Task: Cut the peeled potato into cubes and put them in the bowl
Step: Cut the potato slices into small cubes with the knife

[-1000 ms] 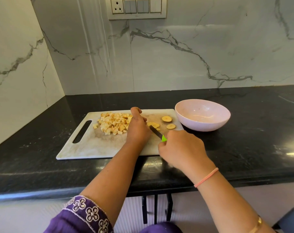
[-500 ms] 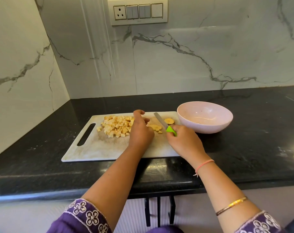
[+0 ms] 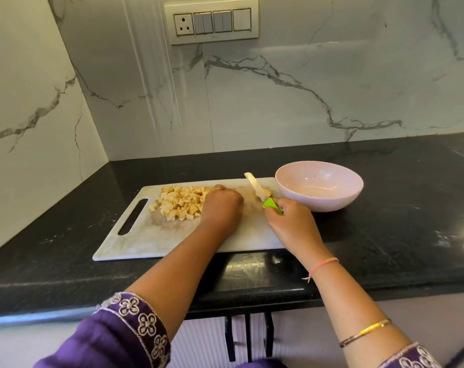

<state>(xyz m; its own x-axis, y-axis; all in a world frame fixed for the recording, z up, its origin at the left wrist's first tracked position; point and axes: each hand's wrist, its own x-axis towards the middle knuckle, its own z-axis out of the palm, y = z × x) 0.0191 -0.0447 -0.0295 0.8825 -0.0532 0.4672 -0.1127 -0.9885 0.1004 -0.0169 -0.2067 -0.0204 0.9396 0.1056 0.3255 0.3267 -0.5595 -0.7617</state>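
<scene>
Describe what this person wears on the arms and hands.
Both arms have purple sleeves with pale floral embroidery at the cuffs: left sleeve and right sleeve. On the right there is a pink thread band and, further up, a thin gold bangle. The left hand shows a gold ring.

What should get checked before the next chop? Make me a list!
1. Right hand grips the knife by its green handle: ok.
2. Left hand clear of the knife, by the potato cubes: ok.
3. Potato slice lying flat beside the knife: cannot tell.
4. Bowl upright beside the cutting board: ok.
5. Cubes in the bowl: not ok, piled on the board.
</scene>
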